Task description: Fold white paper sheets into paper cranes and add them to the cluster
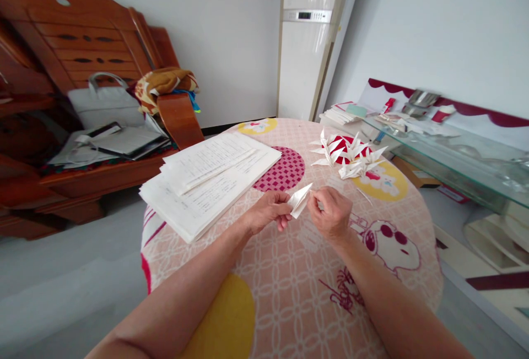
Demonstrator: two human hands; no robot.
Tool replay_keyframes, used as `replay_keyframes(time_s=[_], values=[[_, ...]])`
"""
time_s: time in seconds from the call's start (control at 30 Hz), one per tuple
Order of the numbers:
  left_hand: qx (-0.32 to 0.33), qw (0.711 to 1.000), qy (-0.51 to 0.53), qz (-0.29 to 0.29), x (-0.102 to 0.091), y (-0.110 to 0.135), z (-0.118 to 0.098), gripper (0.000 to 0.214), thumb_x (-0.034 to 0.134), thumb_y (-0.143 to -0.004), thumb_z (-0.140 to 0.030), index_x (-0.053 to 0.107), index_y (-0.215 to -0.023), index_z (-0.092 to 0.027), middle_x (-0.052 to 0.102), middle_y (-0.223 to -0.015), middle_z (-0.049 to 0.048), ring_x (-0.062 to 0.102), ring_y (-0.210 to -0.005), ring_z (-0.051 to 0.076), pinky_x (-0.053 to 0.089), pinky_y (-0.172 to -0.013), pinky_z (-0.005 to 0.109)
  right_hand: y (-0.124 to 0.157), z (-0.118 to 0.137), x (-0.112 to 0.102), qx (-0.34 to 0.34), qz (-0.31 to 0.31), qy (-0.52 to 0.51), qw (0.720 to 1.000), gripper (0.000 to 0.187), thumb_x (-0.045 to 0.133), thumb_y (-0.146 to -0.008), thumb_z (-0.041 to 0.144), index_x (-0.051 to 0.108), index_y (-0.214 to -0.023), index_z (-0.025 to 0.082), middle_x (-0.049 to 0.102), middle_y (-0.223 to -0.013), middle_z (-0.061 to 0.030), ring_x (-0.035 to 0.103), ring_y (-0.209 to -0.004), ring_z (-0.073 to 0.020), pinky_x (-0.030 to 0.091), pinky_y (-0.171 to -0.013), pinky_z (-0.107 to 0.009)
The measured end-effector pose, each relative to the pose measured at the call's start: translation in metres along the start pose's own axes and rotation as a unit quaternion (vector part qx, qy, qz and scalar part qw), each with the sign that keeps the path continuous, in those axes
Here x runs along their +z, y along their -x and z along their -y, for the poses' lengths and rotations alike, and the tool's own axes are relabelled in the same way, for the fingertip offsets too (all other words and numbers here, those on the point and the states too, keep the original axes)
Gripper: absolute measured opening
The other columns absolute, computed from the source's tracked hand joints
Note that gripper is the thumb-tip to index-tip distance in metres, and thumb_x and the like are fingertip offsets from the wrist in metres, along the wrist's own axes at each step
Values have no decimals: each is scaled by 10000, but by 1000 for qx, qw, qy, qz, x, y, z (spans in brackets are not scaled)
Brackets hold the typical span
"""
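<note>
My left hand (273, 209) pinches a small piece of folded white paper (298, 202), a narrow pointed shape with its tip up and to the right. Closed, my right hand (330, 211) has its thumb and forefinger at the paper's right edge, pinching a thin part near the tip. Both hands are just above the round table's patterned cloth (289, 287). Beyond my right hand, several folded white paper cranes (351, 150) sit in a cluster. A thin white paper sliver (364, 197) lies nearer to me.
A stack of written paper sheets (206, 183) covers the table's left side. To the right stands a glass-topped shelf (454, 150) bearing cups and small items. A wooden settee (91, 34) with a bag and folders is at the left. A tall white air conditioner (303, 61) stands behind.
</note>
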State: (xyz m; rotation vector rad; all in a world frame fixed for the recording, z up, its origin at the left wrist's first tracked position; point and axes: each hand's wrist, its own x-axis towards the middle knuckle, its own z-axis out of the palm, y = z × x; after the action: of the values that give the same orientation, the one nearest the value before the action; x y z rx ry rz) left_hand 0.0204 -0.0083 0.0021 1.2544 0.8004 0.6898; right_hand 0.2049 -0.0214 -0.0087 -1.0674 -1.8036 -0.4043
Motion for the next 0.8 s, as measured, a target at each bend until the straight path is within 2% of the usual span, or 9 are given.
replay_keyframes(time_s=[0.17,0.23,0.3,0.37,0.5,0.63,0.8], values=[[17,999,-30,-7,-2,-1,1,145,670,-677,-245,584,-674,-129,598,-568,-2,562,-429,94,451,-396,184,0,4,-2,23,6,-35,999,194,515,-863,115,588,-714,214,607,-614,-36,556,-591,-164,431,-598,-290],[24,999,-38,-13,-4,-2,2,143,658,-686,-252,588,-677,-127,591,-558,-3,563,-430,96,454,-403,186,-2,6,-6,60,22,-87,994,162,530,-897,176,629,-773,205,636,-649,-43,575,-605,-163,454,-610,-292],[30,999,-41,-15,-6,-3,1,146,652,-689,-259,600,-686,-123,592,-568,-1,561,-434,94,463,-414,189,-4,7,-11,127,39,-156,979,202,529,-933,258,650,-780,207,653,-666,-42,591,-609,-162,474,-613,-291],[36,998,-47,-13,-9,-3,1,153,654,-689,-265,606,-694,-120,597,-588,3,561,-441,92,470,-421,192,-5,7,-15,216,53,-235,946,281,518,-957,344,662,-757,210,666,-671,-38,602,-589,-157,486,-590,-287],[44,997,-59,3,-11,-3,0,166,661,-708,-279,609,-709,-122,603,-608,8,565,-466,93,477,-446,194,-9,5,-14,352,53,-379,854,321,591,-914,454,693,-754,195,661,-631,-18,576,-490,-135,467,-482,-261],[45,997,-69,16,-11,-3,2,159,667,-724,-274,612,-712,-125,596,-593,4,567,-479,100,476,-461,200,-11,1,-11,406,78,-477,776,310,671,-848,461,698,-723,179,642,-585,-8,548,-450,-120,439,-426,-244],[50,996,-70,22,-12,-4,3,170,671,-734,-285,613,-715,-126,590,-594,2,567,-482,102,481,-467,206,-12,0,-10,432,110,-543,712,278,707,-808,436,708,-717,173,645,-576,-7,545,-442,-117,441,-408,-238]])
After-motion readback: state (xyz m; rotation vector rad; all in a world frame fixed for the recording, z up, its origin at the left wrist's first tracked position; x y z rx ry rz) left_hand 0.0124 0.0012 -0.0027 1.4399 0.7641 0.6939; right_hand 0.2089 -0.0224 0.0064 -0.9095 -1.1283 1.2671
